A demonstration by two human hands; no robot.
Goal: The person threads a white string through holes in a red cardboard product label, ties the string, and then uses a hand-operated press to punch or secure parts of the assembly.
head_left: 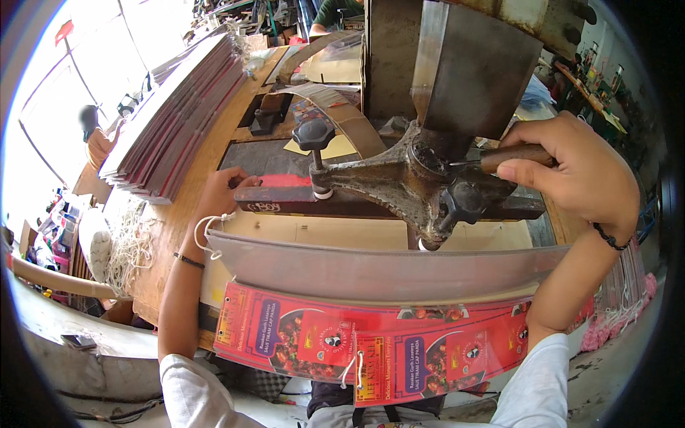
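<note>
My right hand (571, 167) grips the wooden handle of an awl-like tool (517, 158). Its thin metal shaft points left into the round hollow in the middle of a worn metal press head (399, 167). At the left end of the dark press bar (285, 202), my left hand (220, 191) has curled fingers, and what they hold is hidden. Behind the bar lies a red strip (285, 180). In front of it spans a long greyish plastic-covered sheet (385, 271) with a white cord loop (210, 239) at its left corner. Red printed hanging banners (300, 335) overlap below, nearest me.
A tall stack of long sheets (178, 118) sits on the wooden table (189, 207) at left. White cords (132, 246) hang over its edge. Black knobs (314, 134) stick up from the press. Curved offcuts (342, 118) lie behind; other people are farther off.
</note>
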